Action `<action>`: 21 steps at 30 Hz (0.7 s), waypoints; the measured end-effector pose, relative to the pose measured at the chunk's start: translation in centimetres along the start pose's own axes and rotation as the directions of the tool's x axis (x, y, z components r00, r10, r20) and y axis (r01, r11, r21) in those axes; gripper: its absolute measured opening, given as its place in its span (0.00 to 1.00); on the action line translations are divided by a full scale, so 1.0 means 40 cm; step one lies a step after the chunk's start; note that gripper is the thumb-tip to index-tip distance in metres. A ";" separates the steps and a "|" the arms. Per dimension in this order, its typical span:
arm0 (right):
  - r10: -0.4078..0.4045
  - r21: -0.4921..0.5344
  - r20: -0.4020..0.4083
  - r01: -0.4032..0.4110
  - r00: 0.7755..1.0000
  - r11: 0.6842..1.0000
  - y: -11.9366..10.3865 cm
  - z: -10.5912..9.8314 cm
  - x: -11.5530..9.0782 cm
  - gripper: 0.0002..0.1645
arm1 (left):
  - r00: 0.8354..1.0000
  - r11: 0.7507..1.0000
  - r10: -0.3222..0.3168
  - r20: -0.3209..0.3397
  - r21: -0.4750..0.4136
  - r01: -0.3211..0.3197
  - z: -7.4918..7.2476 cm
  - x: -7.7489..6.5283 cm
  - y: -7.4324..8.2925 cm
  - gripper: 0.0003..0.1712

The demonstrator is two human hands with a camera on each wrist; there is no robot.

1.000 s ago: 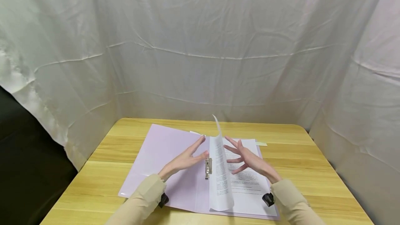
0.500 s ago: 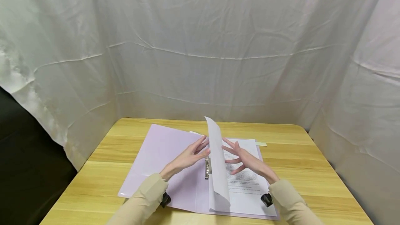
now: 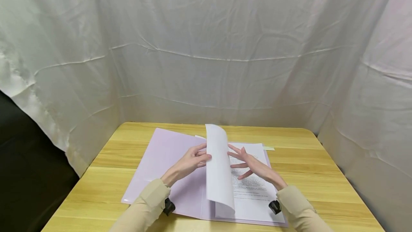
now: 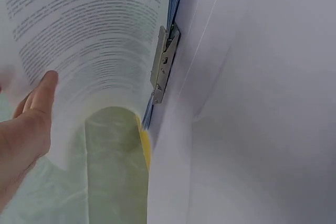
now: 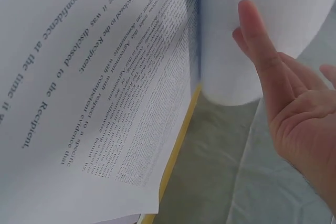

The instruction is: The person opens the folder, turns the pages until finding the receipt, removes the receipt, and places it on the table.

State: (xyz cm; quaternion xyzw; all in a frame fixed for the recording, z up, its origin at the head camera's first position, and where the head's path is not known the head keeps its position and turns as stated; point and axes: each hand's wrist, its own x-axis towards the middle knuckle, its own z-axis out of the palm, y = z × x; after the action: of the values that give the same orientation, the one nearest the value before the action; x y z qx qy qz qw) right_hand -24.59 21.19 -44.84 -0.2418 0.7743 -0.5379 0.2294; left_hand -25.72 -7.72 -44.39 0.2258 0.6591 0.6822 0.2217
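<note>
Desk (image 3: 322, 174) top: yellow wood grain, running between the left and right edges; both far corners rounded. I observe one lilac folder (image 3: 167, 153) lying open on it, well apart from the right edge, its far side nearing the far edge. A pale strip (image 3: 269, 148) projects beyond the folder toward the right edge; contact with the surface cannot be confirmed.

Lower centre: raised sheet (image 3: 219, 169), smooth, matt white paper; printed pages (image 3: 249, 203) to its right, same dull paper. Lilac folder (image 3: 164, 153), smooth, lightly glossy at lower-left corner. Clip (image 4: 166, 64) in left wrist view, shiny metal. Tabletop (image 3: 305, 160), satin wood grain. Upper frame: pale curtain (image 3: 206, 63), creased, satiny cloth. Beige sleeves (image 3: 149, 201), bottom: matt fabric.
</note>
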 end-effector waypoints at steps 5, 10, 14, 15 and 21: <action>-0.006 -0.017 -0.005 0.006 1.000 1.000 0.006 0.000 0.001 0.41 | 0.995 0.999 -0.020 -0.102 -0.032 0.017 -0.004 0.001 -0.005 0.32; -0.004 -0.020 -0.010 0.003 1.000 1.000 0.011 -0.001 -0.003 0.40 | 0.950 0.996 -0.091 -0.297 -0.048 0.081 -0.011 0.003 -0.011 0.33; 0.001 -0.019 -0.017 -0.002 1.000 1.000 0.017 -0.005 -0.008 0.38 | 0.914 0.991 -0.133 -0.384 -0.069 0.116 -0.026 0.001 -0.017 0.31; 0.001 -0.017 -0.018 -0.002 1.000 1.000 0.018 -0.006 -0.009 0.38 | 0.907 0.990 -0.142 -0.396 -0.069 0.125 -0.030 -0.001 -0.019 0.31; 0.000 -0.016 -0.025 0.000 1.000 1.000 0.035 -0.016 -0.016 0.39 | 0.881 0.982 -0.180 -0.438 -0.026 0.188 -0.065 -0.014 -0.035 0.28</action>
State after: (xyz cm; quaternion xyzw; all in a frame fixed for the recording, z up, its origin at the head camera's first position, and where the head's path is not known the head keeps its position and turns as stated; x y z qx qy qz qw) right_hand -24.67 22.45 -45.89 -0.2369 0.7813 -0.5349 0.2177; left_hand -26.82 -10.09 -45.88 0.0048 0.7162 0.6858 0.1294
